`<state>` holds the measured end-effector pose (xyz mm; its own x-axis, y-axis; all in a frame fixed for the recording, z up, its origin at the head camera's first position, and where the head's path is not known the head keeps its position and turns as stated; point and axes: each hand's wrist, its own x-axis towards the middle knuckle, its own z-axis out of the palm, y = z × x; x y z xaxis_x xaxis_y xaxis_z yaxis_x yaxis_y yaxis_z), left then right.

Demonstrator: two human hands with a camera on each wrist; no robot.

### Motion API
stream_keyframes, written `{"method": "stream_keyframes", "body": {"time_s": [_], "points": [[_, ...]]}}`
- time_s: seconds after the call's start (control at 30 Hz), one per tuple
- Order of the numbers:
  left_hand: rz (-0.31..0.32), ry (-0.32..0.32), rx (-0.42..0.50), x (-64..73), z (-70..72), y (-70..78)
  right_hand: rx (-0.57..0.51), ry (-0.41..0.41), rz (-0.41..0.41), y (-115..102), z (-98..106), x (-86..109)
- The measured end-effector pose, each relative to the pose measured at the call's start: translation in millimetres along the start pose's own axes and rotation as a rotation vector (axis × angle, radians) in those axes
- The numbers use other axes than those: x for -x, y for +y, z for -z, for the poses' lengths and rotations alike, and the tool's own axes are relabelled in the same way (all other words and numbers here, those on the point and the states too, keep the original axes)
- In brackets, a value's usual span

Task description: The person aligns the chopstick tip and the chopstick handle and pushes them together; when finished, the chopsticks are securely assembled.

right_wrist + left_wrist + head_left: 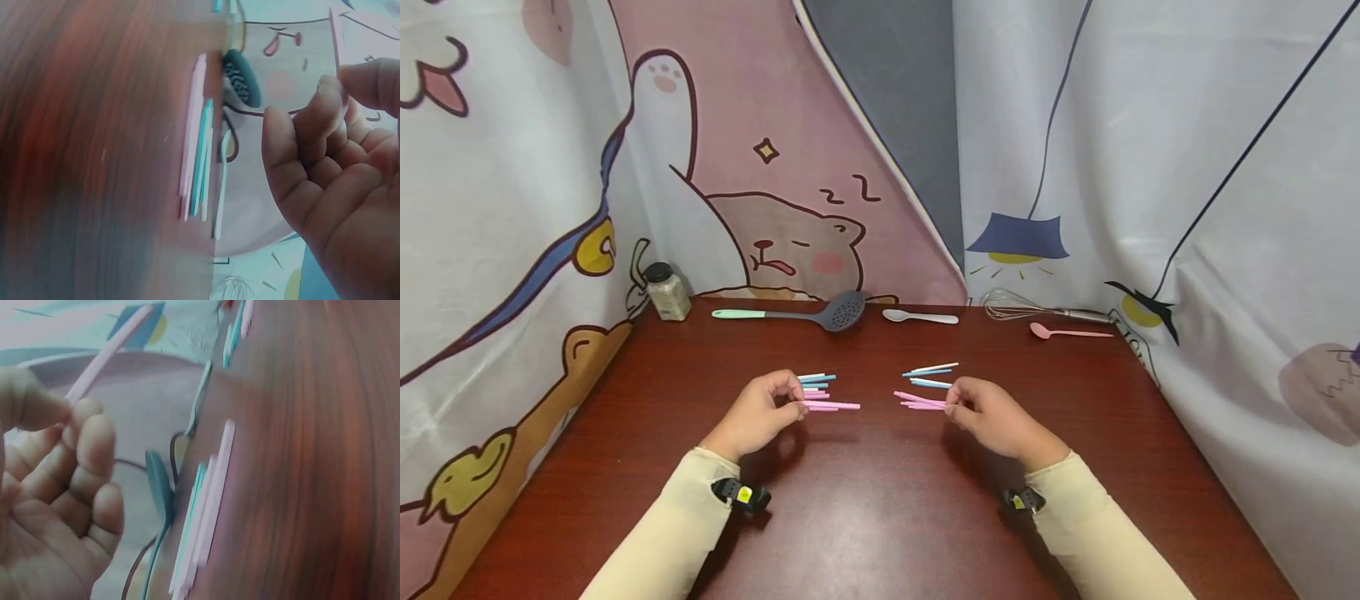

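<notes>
In the left wrist view, my left hand point(763, 412) pinches a thin pink stick point(109, 353) between thumb and fingertips, raised above the table. More sticks lie side by side below it, pink ones point(215, 494) nearest me, with blue point(820, 385) and white ones behind. My right hand point(996, 417) pinches another slim pink stick point(337, 40) by its end, its other fingers loosely curled. A second group lies close to that hand: pink sticks point(192, 125) in front, blue sticks point(201, 159) and white ones farther back.
Along the back of the dark red table point(850, 508) lie a slotted skimmer point(842, 312), a white spoon point(921, 317), a whisk point(1037, 310) and a pink spoon point(1067, 332). A black-lidded jar point(668, 293) stands at the back left. Printed curtains point(895, 100) hang around the table.
</notes>
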<state>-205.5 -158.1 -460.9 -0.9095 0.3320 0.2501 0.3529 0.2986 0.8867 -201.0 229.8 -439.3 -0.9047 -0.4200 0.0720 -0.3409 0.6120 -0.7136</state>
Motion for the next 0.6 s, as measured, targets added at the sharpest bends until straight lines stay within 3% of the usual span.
{"method": "stream_keyframes", "body": {"time_s": [0.27, 0.43, 0.6], "points": [[0.051, 0.12, 0.231, -6.4, -27.7, 14.4, -0.147, 0.087, 0.041, -14.0, -3.1, 2.4], [0.039, 0.14, 0.306, -6.2, -35.5, 19.5, -0.168, 0.138, 0.036, -21.8, -2.4, 5.1], [-0.008, 0.15, 0.315, -3.4, -36.7, 14.9, -0.159, 0.177, 0.043, -24.9, -5.5, 6.5]]}}
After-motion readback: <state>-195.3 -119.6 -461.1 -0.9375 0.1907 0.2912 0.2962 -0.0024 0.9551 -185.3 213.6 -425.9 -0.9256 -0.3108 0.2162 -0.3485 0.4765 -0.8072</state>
